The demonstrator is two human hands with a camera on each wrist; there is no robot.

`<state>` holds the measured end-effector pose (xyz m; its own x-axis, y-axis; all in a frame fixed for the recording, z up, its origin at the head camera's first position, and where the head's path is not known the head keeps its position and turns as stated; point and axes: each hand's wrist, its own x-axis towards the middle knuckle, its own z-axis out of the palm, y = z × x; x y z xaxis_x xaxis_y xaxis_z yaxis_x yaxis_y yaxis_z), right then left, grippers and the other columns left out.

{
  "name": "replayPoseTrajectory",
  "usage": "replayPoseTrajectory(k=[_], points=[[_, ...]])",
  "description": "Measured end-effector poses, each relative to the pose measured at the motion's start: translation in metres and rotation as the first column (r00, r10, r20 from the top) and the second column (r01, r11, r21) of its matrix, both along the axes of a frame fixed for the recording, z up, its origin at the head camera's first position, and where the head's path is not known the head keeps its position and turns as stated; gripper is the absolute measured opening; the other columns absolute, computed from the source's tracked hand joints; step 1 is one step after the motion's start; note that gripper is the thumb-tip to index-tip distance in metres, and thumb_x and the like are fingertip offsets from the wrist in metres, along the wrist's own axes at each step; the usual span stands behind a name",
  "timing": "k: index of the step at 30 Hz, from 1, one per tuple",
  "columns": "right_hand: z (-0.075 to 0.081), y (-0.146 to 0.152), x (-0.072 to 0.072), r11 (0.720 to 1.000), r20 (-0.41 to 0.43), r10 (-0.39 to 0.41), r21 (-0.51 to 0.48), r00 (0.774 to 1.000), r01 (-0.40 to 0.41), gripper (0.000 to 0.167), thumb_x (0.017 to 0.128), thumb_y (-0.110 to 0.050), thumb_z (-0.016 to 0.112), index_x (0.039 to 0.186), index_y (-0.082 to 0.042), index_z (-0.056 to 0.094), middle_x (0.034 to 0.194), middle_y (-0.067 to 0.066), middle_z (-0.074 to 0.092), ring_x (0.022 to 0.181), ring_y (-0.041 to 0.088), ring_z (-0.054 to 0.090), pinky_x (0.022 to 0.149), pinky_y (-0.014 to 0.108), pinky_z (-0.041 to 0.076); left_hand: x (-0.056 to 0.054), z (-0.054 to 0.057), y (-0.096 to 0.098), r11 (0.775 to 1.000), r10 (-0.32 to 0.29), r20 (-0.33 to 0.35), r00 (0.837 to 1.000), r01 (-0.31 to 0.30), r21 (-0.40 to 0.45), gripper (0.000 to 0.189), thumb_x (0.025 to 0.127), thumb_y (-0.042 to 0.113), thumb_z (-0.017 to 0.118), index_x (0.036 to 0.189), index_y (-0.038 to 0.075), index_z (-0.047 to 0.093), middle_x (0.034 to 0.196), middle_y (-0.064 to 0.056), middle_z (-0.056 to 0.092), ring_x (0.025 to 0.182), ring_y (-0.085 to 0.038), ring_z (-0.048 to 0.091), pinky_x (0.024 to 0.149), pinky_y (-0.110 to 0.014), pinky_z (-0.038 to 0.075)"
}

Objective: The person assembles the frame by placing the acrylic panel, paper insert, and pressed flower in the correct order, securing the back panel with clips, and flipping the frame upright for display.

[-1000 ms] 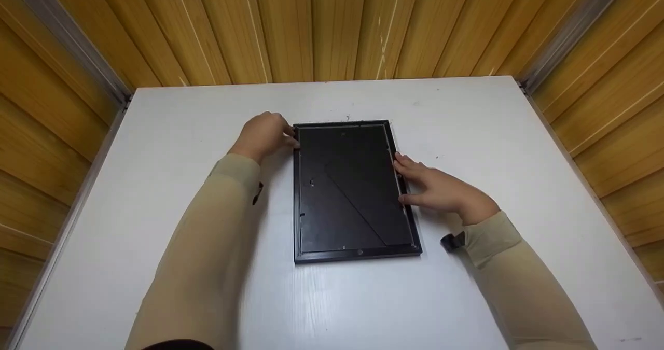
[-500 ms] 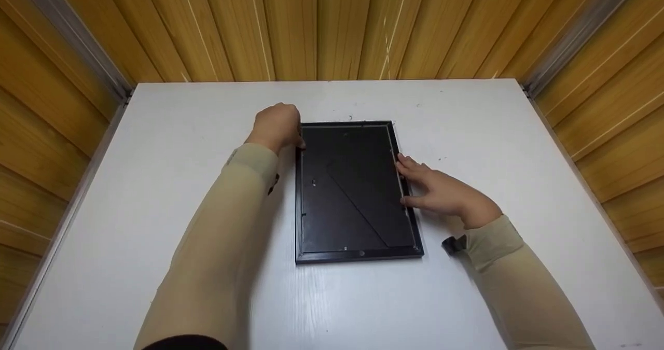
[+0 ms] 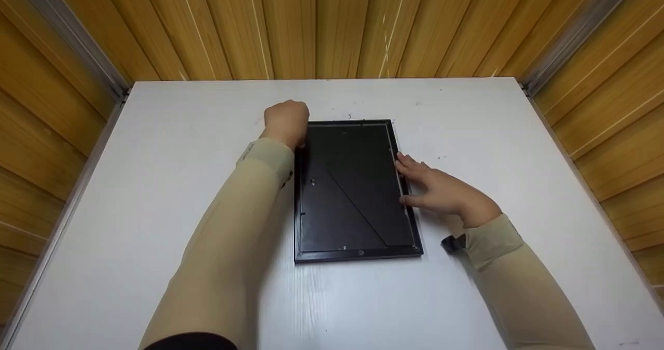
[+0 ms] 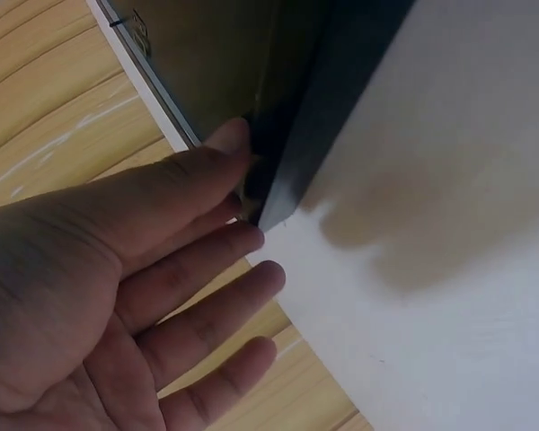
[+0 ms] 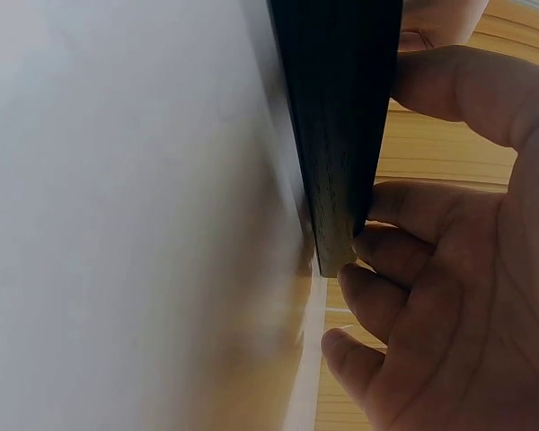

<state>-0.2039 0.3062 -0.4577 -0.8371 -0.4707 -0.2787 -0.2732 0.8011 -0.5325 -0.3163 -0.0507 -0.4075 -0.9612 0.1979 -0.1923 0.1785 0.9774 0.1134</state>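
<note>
A black picture frame (image 3: 358, 194) lies face down on the white table, with its backing board and the slanted outline of its stand leg showing. At its far left corner is my left hand (image 3: 286, 124). In the left wrist view my thumb (image 4: 229, 139) lies on the back of the frame by the corner and the index finger, partly hidden, is behind it; the other fingers extend past the corner. My right hand (image 3: 441, 192) rests along the right edge, fingers spread. The right wrist view shows its thumb and fingertips at the dark frame side (image 5: 337, 153).
Small metal tabs sit along the inner edge of the frame, and a small hanger (image 3: 313, 182) is on the backing's left side. The white table (image 3: 467, 122) meets yellow wood-look panels (image 3: 337, 28) at the back and both sides.
My left hand has shifted right and slightly away over the frame's far left corner, and the wrist has turned. My right hand and the picture frame stay put.
</note>
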Motion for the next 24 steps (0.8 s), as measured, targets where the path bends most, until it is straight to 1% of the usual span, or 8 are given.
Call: replayPoseTrajectory(k=[6,10,13,15,17,19,21,24], points=[[0.0,0.001,0.001,1.0,0.001,0.005,-0.006,1.0,-0.005,0.092,0.107,-0.038,0.076,0.18,-0.014,0.025,0.192,0.008,0.009,0.174,0.058,0.007,0.144,0.072,0.012,0.003,0.002,0.0,1.0,-0.023,0.021,1.0,0.023,0.001,0.041,0.086,0.004,0.096,0.125,-0.001,0.083,0.128,-0.02,0.082,0.116,-0.034,0.08,0.098,-0.051,0.071],[-0.001,0.0,0.0,1.0,-0.003,0.002,-0.005,1.0,-0.002,0.093,0.106,-0.039,0.076,0.18,-0.014,0.025,0.192,0.009,0.009,0.174,0.057,0.007,0.144,0.072,0.012,0.008,0.004,-0.012,0.995,-0.024,0.129,0.991,0.011,0.097,0.041,0.097,0.021,0.09,0.128,-0.005,0.08,0.134,-0.023,0.079,0.119,-0.035,0.076,0.106,-0.052,0.068],[0.0,0.002,0.001,1.0,0.0,-0.002,-0.004,1.0,0.002,0.093,0.106,-0.039,0.076,0.18,-0.014,0.025,0.192,0.01,0.009,0.174,0.057,0.007,0.144,0.072,0.011,0.013,0.005,-0.022,0.986,-0.023,0.266,0.964,-0.022,0.166,0.067,0.097,0.046,0.089,0.139,-0.003,0.075,0.147,-0.022,0.073,0.131,-0.037,0.07,0.116,-0.053,0.061],[0.002,0.003,0.002,1.0,0.006,-0.01,0.001,1.0,0.01,0.093,0.106,-0.039,0.076,0.18,-0.015,0.025,0.192,0.009,0.009,0.174,0.056,0.006,0.144,0.071,0.011,0.017,0.003,-0.027,0.98,-0.04,0.345,0.938,-0.031,0.198,0.089,0.091,0.058,0.091,0.154,0.001,0.067,0.162,-0.021,0.064,0.148,-0.04,0.061,0.126,-0.056,0.054],[0.003,0.005,0.002,1.0,0.011,-0.014,0.006,1.0,0.014,0.093,0.106,-0.038,0.077,0.18,-0.015,0.026,0.192,0.008,0.008,0.175,0.055,0.006,0.144,0.071,0.011,0.022,-0.001,-0.032,0.979,-0.063,0.383,0.921,-0.018,0.205,0.115,0.083,0.066,0.096,0.17,0.008,0.05,0.177,-0.021,0.048,0.163,-0.045,0.046,0.135,-0.062,0.044],[0.004,0.005,0.002,1.0,0.015,-0.013,0.008,1.0,0.013,0.093,0.106,-0.038,0.077,0.18,-0.015,0.026,0.192,0.007,0.009,0.175,0.054,0.006,0.145,0.07,0.01,0.028,-0.008,-0.038,0.978,-0.099,0.381,0.919,0.019,0.208,0.136,0.076,0.067,0.1,0.18,0.014,0.031,0.185,-0.022,0.031,0.171,-0.052,0.03,0.138,-0.07,0.035],[0.004,0.005,0.001,1.0,0.018,-0.01,0.006,1.0,0.01,0.093,0.105,-0.038,0.078,0.18,-0.016,0.027,0.192,0.006,0.009,0.176,0.052,0.005,0.145,0.069,0.009,0.035,-0.015,-0.045,0.975,-0.126,0.354,0.927,0.05,0.215,0.148,0.071,0.066,0.104,0.183,0.018,0.019,0.189,-0.021,0.022,0.172,-0.055,0.021,0.136,-0.077,0.032],[0.006,0.004,0.001,1.0,0.024,-0.006,-0.003,1.0,0.006,0.093,0.105,-0.04,0.079,0.18,-0.017,0.027,0.193,0.004,0.01,0.176,0.051,0.005,0.145,0.068,0.009,0.042,-0.027,-0.054,0.966,-0.165,0.287,0.943,0.096,0.239,0.154,0.068,0.062,0.107,0.183,0.02,0.014,0.191,-0.016,0.016,0.172,-0.054,0.018,0.133,-0.081,0.033]])
